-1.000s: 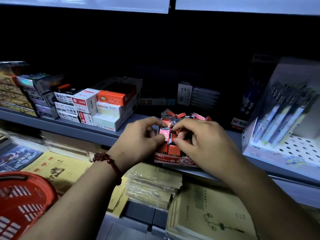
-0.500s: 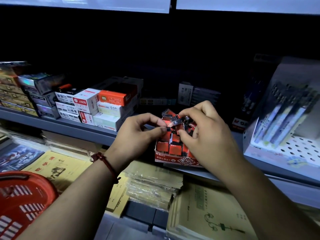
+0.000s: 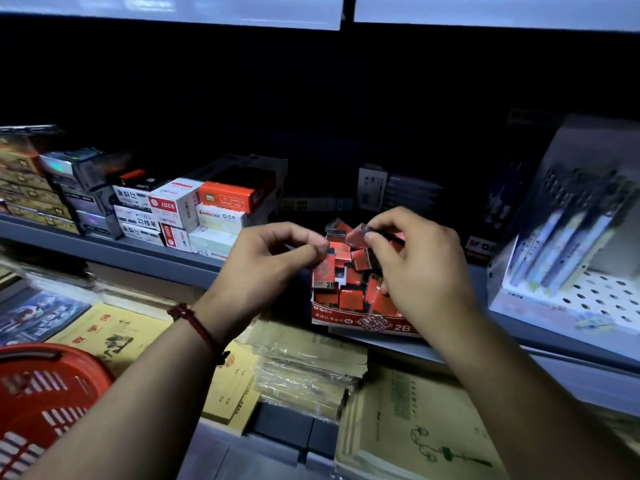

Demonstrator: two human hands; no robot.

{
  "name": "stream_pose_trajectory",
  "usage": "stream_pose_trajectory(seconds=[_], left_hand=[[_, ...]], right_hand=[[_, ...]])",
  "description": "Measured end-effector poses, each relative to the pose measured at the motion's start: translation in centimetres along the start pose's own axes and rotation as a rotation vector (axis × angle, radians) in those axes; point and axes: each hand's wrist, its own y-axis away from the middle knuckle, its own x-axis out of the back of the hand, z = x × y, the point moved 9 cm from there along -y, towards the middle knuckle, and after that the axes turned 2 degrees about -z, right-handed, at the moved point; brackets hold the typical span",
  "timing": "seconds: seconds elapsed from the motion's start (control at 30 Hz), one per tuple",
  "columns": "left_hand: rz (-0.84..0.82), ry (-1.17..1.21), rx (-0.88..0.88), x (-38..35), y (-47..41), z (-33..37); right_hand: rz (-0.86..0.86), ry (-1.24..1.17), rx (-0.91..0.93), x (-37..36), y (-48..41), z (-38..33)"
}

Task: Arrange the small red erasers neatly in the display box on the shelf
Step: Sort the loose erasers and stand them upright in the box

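A low red display box (image 3: 367, 322) marked 2B stands at the front edge of the grey shelf (image 3: 138, 252). Several small red erasers (image 3: 349, 297) fill it, some upright in rows, others heaped loosely at the back. My right hand (image 3: 415, 268) pinches one red eraser (image 3: 358, 234) between thumb and forefinger, lifted above the heap. My left hand (image 3: 266, 268) hovers at the box's left side, thumb and forefinger tips together at an eraser (image 3: 334, 252) near the top of the pile. A red cord bracelet circles my left wrist.
Stacked white and orange refill boxes (image 3: 194, 216) sit left of the display box. A white pen display stand (image 3: 568, 258) stands to the right. Below the shelf lie wrapped yellow notebooks (image 3: 304, 372). A red shopping basket (image 3: 41, 403) is at the lower left.
My right hand has risen from inside the box, lifting one eraser above the pile. My left hand has stayed at the box's left side with its fingertips pinched.
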Motion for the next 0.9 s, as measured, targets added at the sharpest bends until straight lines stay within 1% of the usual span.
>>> stream_pose_trajectory(seconds=[0.13, 0.3, 0.57, 0.7, 0.77, 0.9], left_hand=[[-0.044, -0.061, 0.026, -0.1, 0.1, -0.3], [-0.042, -0.03, 0.039, -0.6, 0.0, -0.7], [-0.06, -0.074, 0.044, -0.7, -0.1, -0.7], [-0.121, -0.201, 0.07, -0.6, -0.1, -0.9], [-0.16, -0.27, 0.036, -0.9, 0.0, -0.7], [-0.17, -0.357, -0.02, -1.5, 0.1, 0.0]], right_hand=[[0.019, -0.136, -0.028, 0.2, 0.0, 0.5], [0.02, -0.246, -0.013, 0.3, 0.1, 0.3], [-0.025, -0.265, -0.01, -0.1, 0.1, 0.7], [-0.034, -0.268, -0.014, -0.2, 0.0, 0.8], [-0.038, -0.269, -0.015, -0.2, 0.0, 0.8], [-0.07, -0.22, 0.004, -0.4, 0.2, 0.5]])
